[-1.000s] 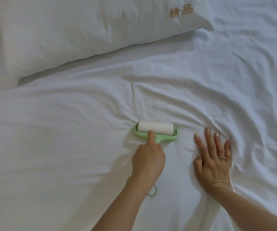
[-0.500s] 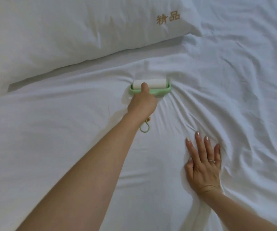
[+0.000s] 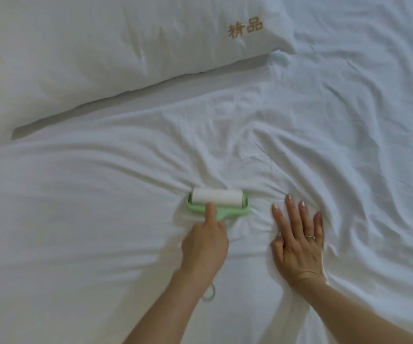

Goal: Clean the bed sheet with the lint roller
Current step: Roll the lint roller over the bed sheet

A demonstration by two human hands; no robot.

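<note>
Bed sheet (image 3: 76, 232): white, fills the view. Heavily creased, with folds fanning out from the middle and across the right side.

Pillow (image 3: 101, 45): white, top left, lying on the sheet. Its near edge runs diagonally from lower left to upper right. Gold embroidered characters 精品 (image 3: 245, 28) sit near its right corner. That is the only writing in view.

Right hand (image 3: 297, 247): palm down, flat on the sheet, fingers straight and slightly spread. It grips nothing and presses the fabric just to the right of the roller without touching it.

Left hand (image 3: 205, 247): wrapped round the roller's handle. The index finger lies straight forward over the green frame, with its tip at the near edge of the roll.

Lint roller (image 3: 215, 202): on the sheet, centre of view, slightly below the middle and well apart from the pillow. White roll in a pale green frame. The roll's long axis runs left-right, and the roll faces the pillow side. The handle points back toward the person and is mostly hidden under the hand. The sheet bunches along the roll's far side.

Green loop (image 3: 209, 294): sticks out beside the left wrist.

Ring (image 3: 309, 236): on a right-hand finger.
</note>
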